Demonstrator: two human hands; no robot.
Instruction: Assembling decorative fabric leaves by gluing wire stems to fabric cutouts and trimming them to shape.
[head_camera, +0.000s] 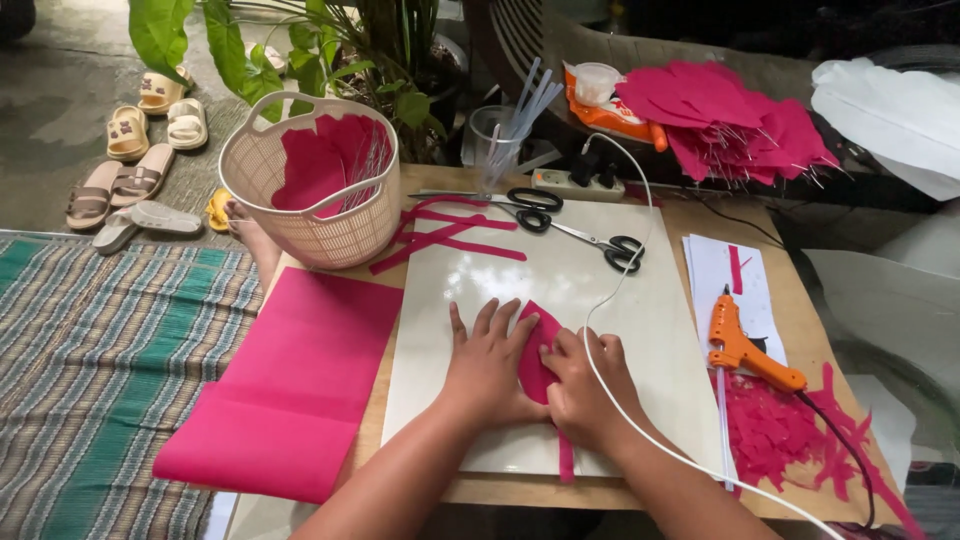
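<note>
Both hands flat, fingers spread: left hand (487, 365) and right hand (585, 385) press pink petal (537, 340) onto white board (560, 280), pinning it; glue gun (745, 350) parked right.

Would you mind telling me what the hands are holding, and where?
Both the left hand and right hand press a pink petal-shaped paper piece flat on the white board, at its sides; nothing is lifted.

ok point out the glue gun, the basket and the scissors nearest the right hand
glue gun (737, 345), head view, on its orange body
basket (345, 235), head view, on its front wall
scissors (612, 247), head view, near its black handles
</note>
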